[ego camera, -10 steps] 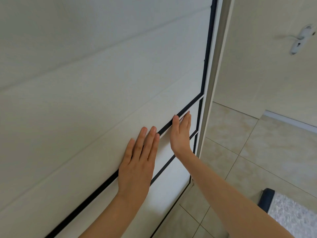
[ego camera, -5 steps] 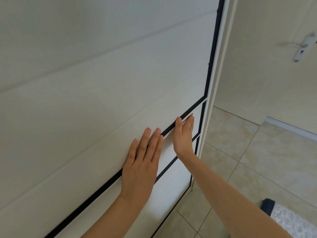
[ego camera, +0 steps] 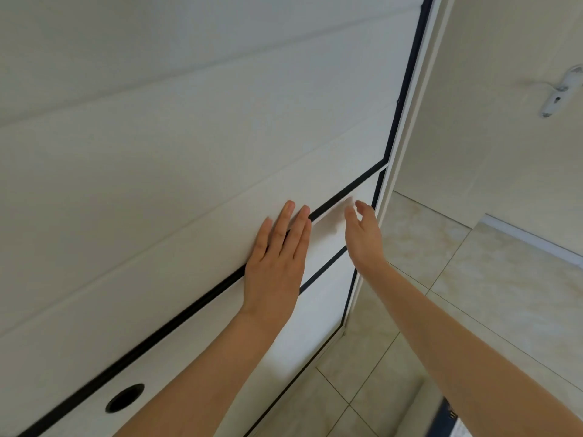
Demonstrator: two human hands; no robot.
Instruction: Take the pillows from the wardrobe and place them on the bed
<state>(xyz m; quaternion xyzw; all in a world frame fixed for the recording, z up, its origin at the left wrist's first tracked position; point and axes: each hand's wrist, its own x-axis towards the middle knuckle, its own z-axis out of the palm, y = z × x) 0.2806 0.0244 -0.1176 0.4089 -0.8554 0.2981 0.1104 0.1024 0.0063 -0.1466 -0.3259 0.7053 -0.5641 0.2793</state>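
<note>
Closely, the white, black-trimmed wardrobe door (ego camera: 157, 184) was seen shut; the left hand (ego camera: 277, 266) was pressed flat, the right hand (ego camera: 362, 238) held open near its edge.

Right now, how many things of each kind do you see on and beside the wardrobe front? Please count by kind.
hands: 2, the left hand and the right hand
round hole in the wardrobe door: 1
door handle: 1
pillows: 0
Total: 4

We see a smooth matt white wardrobe door (ego camera: 157, 184) with black trim (ego camera: 189, 310); the floor (ego camera: 473, 310) is glossy beige tile, marble-like.
</note>
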